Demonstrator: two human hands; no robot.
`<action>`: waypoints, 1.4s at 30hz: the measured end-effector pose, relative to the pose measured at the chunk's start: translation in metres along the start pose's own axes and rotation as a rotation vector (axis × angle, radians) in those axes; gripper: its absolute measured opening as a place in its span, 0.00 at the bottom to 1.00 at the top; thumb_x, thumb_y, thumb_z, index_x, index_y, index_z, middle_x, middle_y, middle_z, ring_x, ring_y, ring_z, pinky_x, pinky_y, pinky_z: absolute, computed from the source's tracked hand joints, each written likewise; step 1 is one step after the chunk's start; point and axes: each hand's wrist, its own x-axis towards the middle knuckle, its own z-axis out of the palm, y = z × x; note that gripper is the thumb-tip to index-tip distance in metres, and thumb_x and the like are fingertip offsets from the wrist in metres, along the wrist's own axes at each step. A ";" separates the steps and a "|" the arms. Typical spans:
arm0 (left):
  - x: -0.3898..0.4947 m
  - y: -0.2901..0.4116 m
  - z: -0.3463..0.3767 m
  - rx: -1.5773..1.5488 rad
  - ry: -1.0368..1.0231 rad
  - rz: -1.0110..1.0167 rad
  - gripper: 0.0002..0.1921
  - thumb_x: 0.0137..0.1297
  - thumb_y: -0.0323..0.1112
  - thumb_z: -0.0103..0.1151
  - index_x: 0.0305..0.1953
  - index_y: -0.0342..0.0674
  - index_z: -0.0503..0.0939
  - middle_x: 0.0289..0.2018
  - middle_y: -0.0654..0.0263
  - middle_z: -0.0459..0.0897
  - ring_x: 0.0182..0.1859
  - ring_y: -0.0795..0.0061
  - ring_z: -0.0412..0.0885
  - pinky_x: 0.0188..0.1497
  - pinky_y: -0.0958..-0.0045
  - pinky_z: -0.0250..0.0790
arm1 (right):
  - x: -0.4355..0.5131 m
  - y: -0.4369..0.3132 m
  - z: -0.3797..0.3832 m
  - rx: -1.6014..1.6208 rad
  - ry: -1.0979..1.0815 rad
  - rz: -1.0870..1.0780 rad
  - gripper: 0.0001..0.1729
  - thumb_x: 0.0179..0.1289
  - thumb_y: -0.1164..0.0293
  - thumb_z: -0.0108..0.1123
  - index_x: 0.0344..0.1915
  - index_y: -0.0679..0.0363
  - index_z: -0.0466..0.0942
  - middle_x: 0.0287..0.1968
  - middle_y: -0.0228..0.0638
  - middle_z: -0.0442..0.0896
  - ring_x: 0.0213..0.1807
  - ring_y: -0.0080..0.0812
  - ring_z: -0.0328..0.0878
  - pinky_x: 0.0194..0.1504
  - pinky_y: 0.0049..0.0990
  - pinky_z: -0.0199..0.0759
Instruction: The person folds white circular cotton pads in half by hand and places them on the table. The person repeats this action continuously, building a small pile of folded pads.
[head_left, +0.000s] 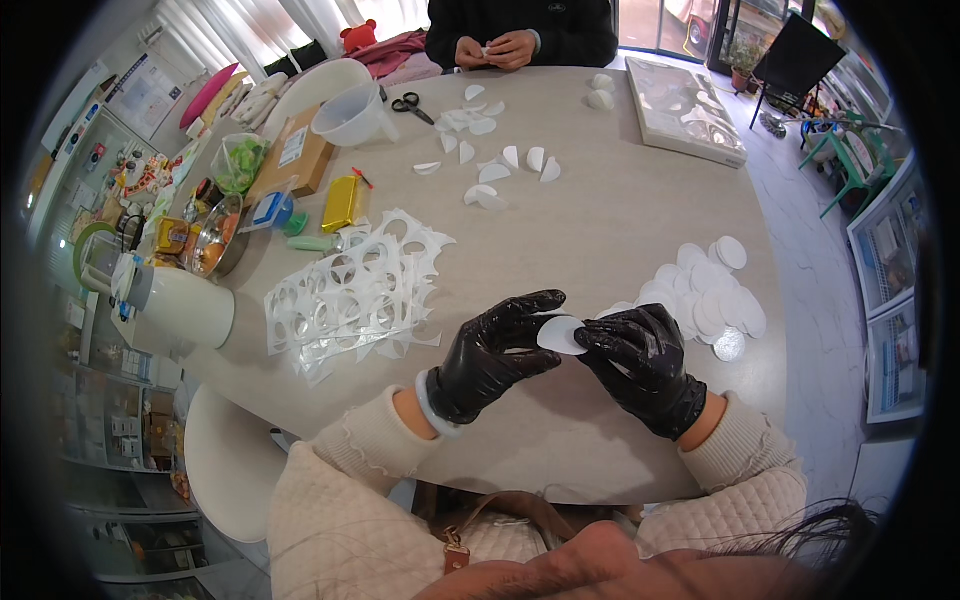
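Observation:
A white round disc (559, 335), apparently paper or thin film, is pinched at its right edge by the fingers of my right hand (637, 360). My left hand (495, 352) is at the disc's left side, thumb and index finger spread apart; whether a finger touches the disc from behind is hard to tell. Both hands wear shiny black gloves. Just beyond my right hand lies a loose pile of similar white discs (709, 292). Left of my left hand are stacked white sheets with round cut-outs (360, 281).
Folded white half-discs (493, 173) are scattered farther up the table (600, 217). Black scissors (412, 107), a plastic measuring jug (349, 116), a yellow packet (341, 203), a steel bowl (219, 238) and a white pitcher (184, 306) stand leftward. Opposite, another person's hands (499, 51) hold something small and white.

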 end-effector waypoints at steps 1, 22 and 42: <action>0.000 0.000 -0.001 -0.006 0.009 0.010 0.34 0.59 0.16 0.68 0.68 0.35 0.71 0.60 0.62 0.80 0.60 0.74 0.79 0.64 0.70 0.74 | 0.001 0.000 0.000 0.007 -0.009 -0.002 0.19 0.51 0.72 0.75 0.46 0.49 0.86 0.43 0.28 0.88 0.40 0.35 0.82 0.44 0.36 0.70; -0.005 -0.011 0.015 0.025 0.207 0.045 0.22 0.61 0.17 0.67 0.57 0.31 0.80 0.52 0.60 0.86 0.54 0.75 0.82 0.60 0.73 0.76 | 0.001 -0.016 0.014 0.450 0.147 0.411 0.16 0.53 0.80 0.77 0.42 0.63 0.82 0.38 0.35 0.87 0.39 0.30 0.86 0.42 0.28 0.79; -0.006 -0.012 0.019 0.073 0.297 0.119 0.15 0.61 0.16 0.66 0.50 0.31 0.84 0.46 0.61 0.89 0.47 0.78 0.84 0.52 0.75 0.77 | 0.002 -0.015 0.014 0.451 0.057 0.385 0.22 0.49 0.73 0.82 0.45 0.60 0.83 0.39 0.37 0.88 0.39 0.36 0.85 0.42 0.32 0.77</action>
